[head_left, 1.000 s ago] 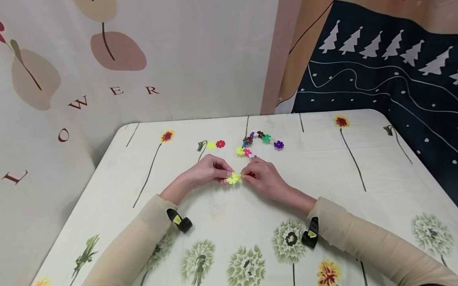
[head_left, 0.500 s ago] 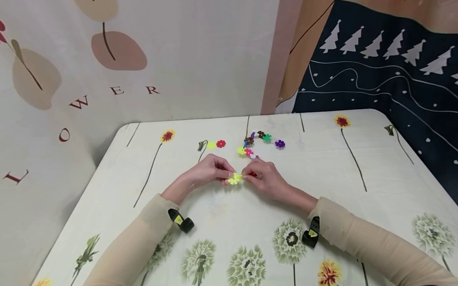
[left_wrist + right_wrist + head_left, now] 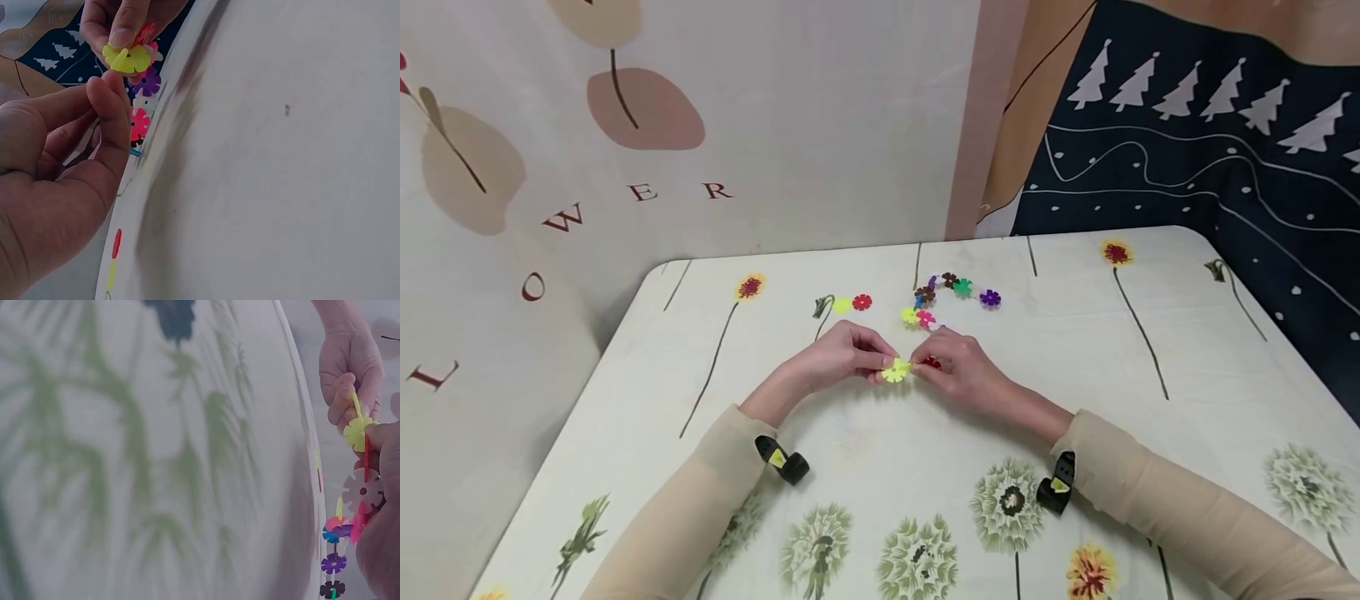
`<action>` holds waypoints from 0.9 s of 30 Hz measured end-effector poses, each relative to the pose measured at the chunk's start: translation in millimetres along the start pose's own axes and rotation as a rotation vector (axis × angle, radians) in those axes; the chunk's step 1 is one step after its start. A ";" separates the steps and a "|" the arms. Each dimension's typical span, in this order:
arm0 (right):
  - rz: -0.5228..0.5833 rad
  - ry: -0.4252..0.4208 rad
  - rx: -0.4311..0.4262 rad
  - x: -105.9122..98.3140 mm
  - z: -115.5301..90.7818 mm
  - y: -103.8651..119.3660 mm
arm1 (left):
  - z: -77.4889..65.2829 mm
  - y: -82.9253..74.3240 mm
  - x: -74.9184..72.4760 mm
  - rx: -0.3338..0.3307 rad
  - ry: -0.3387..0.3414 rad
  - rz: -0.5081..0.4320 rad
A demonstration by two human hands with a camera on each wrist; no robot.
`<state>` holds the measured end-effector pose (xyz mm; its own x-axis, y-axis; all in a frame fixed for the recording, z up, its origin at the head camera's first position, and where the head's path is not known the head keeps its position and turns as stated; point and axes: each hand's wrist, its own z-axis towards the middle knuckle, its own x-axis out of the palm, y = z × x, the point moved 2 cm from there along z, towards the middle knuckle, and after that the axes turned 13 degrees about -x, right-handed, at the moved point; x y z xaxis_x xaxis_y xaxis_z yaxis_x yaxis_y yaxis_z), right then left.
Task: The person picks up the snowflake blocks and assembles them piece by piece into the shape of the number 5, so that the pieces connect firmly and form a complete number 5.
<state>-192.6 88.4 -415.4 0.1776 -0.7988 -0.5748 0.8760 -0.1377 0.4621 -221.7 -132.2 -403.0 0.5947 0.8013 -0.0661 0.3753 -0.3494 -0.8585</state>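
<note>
My left hand (image 3: 847, 357) pinches a yellow flower-shaped plastic disc (image 3: 894, 372) by its edge. Facing it, my right hand (image 3: 964, 367) pinches a second yellow disc (image 3: 357, 433). The two yellow discs meet at their edges, one turned across the other; how deep their slots sit cannot be told. From my right hand runs a chain of interlocked discs, with a red disc (image 3: 932, 362) partly hidden by the fingers, then a white disc (image 3: 362, 491) and a pink disc (image 3: 926, 320). It curves away to a purple disc (image 3: 990, 297) at its far end.
A loose yellow disc (image 3: 842, 305) and a loose red disc (image 3: 862, 302) lie side by side beyond my left hand. The table (image 3: 850, 500) wears a pale flower-printed cloth. Printed curtains (image 3: 850, 125) hang behind its far edge.
Both hands have shifted slightly to the right, the yellow discs still between them. The chain's far part has slid slightly right too. The loose red and yellow discs have stayed put.
</note>
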 end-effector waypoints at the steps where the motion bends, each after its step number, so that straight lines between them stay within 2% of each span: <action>1: -0.005 0.007 0.003 -0.2 0.1 0.1 | -0.2 0.5 -0.7 -0.005 0.004 -0.004; 8: -0.028 0.061 0.053 -0.8 0.4 0.8 | -0.5 6.0 -5.4 -0.030 0.001 -0.030; 15: -0.061 0.130 0.126 0.5 -2.0 -0.5 | 3.5 10.9 -6.3 -0.087 -0.064 0.007; 18: -0.084 0.151 0.137 0.1 -2.4 -0.9 | 3.2 11.5 -11.0 -0.097 -0.096 0.035; 21: -0.096 0.176 0.156 -0.6 -2.2 -0.7 | 0.8 10.0 -20.4 -0.108 -0.170 0.079; 24: -0.089 0.214 0.180 -0.7 -1.9 -0.2 | -1.6 8.7 -34.9 -0.127 -0.280 0.110; 27: -0.069 0.244 0.196 -0.3 -0.9 0.6 | -2.3 8.2 -51.8 -0.126 -0.401 0.085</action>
<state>-191.8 89.0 -415.5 0.2438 -0.6228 -0.7435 0.7911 -0.3158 0.5239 -247.8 -177.6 -405.5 0.3129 0.8837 -0.3481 0.4359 -0.4592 -0.7740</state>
